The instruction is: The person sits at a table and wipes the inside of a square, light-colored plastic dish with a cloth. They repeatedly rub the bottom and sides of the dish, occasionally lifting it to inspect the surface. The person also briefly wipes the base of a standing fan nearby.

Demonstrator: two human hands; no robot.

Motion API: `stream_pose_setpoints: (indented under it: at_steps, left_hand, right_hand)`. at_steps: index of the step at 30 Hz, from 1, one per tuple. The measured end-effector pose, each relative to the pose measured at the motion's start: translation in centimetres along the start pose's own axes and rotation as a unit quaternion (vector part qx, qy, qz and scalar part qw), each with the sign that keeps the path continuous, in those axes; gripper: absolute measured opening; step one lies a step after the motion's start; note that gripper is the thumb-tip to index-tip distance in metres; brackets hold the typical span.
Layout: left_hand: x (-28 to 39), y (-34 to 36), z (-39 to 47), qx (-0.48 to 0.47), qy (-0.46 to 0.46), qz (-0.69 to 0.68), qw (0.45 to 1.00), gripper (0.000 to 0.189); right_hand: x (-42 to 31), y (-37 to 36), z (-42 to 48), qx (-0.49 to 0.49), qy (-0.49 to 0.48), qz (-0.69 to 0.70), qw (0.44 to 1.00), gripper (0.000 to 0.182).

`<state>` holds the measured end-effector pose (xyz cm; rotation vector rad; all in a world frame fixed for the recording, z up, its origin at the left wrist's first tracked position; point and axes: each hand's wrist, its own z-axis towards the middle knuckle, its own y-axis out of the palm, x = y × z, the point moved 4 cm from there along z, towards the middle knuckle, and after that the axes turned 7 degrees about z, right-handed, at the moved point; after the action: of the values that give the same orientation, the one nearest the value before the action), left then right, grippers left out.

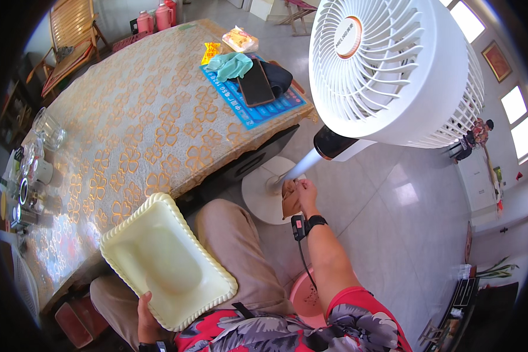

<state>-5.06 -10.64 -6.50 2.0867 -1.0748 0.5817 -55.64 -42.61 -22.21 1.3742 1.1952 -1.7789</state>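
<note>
My left hand (147,319) grips the lower left rim of a pale yellow plastic tray (171,259) with a rope-like edge, which lies tilted over my lap against the table's edge. Nothing lies in the tray. At the right of my knees, my right hand (306,193) is stretched out and pinches a brown cloth or paper-like piece (291,200) beside the pole of a white standing fan (301,165). Whether the brown piece touches the pole is unclear. My right wrist wears a black band with a small cabled device.
A table with a clover-patterned cover (154,119) fills the left; it bears a phone (256,83), a teal cloth (231,66), a blue mat and glassware (48,130). The fan head (378,66) looms at upper right. A pink bin (306,299) stands by my right side. A person sits far right.
</note>
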Motion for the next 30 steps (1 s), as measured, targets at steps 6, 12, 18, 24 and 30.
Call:
stream_pose_setpoints:
  at_steps: [6,12,18,24,30]
  left_hand:
    - [-0.1,0.3,-0.2,0.02,-0.004,-0.011,1.0,0.058]
    - [0.6,1.4,-0.6,0.035,-0.023,-0.001,0.999,0.058]
    - [0.6,0.9,-0.3,0.039,-0.019,0.025,0.999,0.06]
    - [0.3,1.1,-0.1,0.041,-0.016,-0.002,0.999,0.06]
    - [1.0,1.5,-0.5,0.05,-0.039,0.028,0.998,0.059]
  right_hand:
    - [0.4,1.1,1.2,-0.011,-0.015,-0.016,1.0,0.014]
    - [2.1,1.1,1.0,-0.004,-0.005,-0.05,0.999,0.016]
    - [1.2,1.0,0.6,0.005,0.009,-0.067,0.998,0.018]
    - [0.4,0.8,1.0,-0.011,0.006,-0.006,1.0,0.012]
    - [1.2,0.7,1.0,-0.011,0.046,-0.027,0.999,0.011]
